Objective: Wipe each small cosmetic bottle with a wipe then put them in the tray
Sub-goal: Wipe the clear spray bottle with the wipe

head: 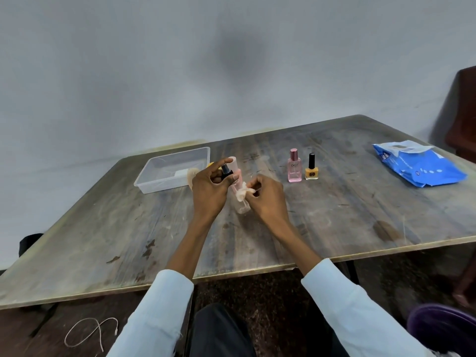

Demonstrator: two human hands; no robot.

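Left hand [210, 186], held above the middle of the worn grey-brown wooden table [334, 222]: fingers curled round the upper part of a slim clear bottle with pink contents [238, 191], thumb and forefinger near its black spray top. A pale pink cap shows just above the fingers; whether it belongs to this bottle or sits behind it, cannot tell. Bottle tilted, base pointing down toward the tabletop, lifted clear of it as far as can be judged.

Right hand [266, 194]: fingertips pinched on a small crumpled whitish wipe [243, 191], which is pressed against the bottle's side about midway down. Both forearms extend from light blue sleeves [159, 310].

Clear rectangular plastic tray [154, 173] rests on the table to the left of the hands, partly behind the left hand. Something pale lies inside near its right end; too hidden to identify. A spot of yellow shows at the tray's near right edge, unidentified.

To the right of the hands, standing upright and just beside each other: a square pink glass perfume bottle with a pink cap [294, 169] and a small yellow nail-polish bottle with a tall black cap [311, 168]. Well apart from these, at the far right of the table, a blue soft pack of wipes [422, 167] lies flat.

White cord [90, 333] looped on the dark floor, lower left.
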